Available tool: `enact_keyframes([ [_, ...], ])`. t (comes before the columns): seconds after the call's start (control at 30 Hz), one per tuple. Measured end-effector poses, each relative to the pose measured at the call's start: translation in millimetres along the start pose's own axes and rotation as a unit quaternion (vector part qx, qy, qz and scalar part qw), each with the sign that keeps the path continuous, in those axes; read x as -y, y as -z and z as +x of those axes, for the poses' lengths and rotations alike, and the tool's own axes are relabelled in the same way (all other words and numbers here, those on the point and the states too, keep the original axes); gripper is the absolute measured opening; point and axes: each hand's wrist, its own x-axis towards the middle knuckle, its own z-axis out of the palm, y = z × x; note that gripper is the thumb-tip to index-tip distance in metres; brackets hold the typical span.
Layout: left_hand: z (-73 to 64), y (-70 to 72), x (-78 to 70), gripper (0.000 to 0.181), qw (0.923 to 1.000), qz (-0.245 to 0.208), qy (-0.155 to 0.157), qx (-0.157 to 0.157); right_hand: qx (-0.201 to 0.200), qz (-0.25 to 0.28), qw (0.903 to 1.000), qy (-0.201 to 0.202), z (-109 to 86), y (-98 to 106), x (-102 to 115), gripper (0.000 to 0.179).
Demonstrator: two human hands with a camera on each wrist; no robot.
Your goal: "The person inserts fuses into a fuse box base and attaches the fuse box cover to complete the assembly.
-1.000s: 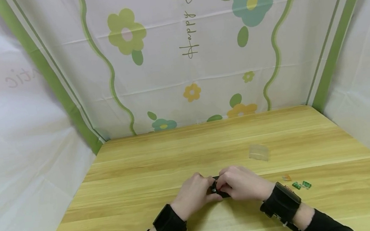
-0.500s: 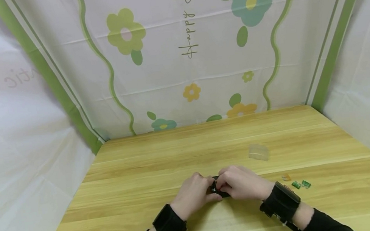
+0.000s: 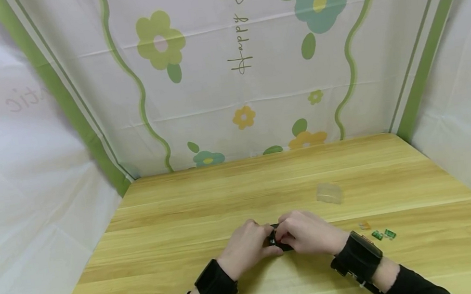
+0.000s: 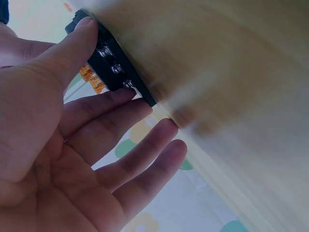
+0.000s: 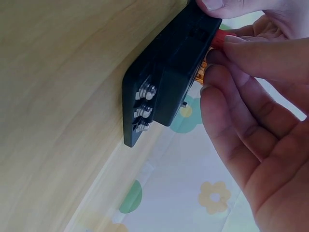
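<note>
In the head view both hands meet at a small black plastic block low over the table. My left hand [image 3: 246, 245] grips one end of the block [image 4: 108, 63], thumb on one side and fingertips on the other. Its last two fingers are held off it. From the other side, my right hand [image 3: 312, 233] pinches a small red cylindrical piece [image 5: 219, 38] against the block. A row of metal screw terminals [image 5: 145, 92] lines the block's stepped end. Orange coppery strips [image 4: 91, 77] show along its top, partly hidden by fingers.
On the wooden table [image 3: 162, 233], a clear curved plastic piece [image 3: 329, 193] lies behind the right hand. Beside the right wrist are two small green pieces [image 3: 377, 235] and an orange one [image 3: 364, 226]. White floral cloth [image 3: 211, 86] encloses the back and sides.
</note>
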Motion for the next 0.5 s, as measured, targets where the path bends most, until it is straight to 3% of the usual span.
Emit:
enact_keyframes([
  [0.5, 0.1, 0.2, -0.4, 0.026, 1.0, -0.004, 0.001, 0.002, -0.004, -0.005, 1.0, 0.002, 0.0, 0.4, 1.2, 0.015],
])
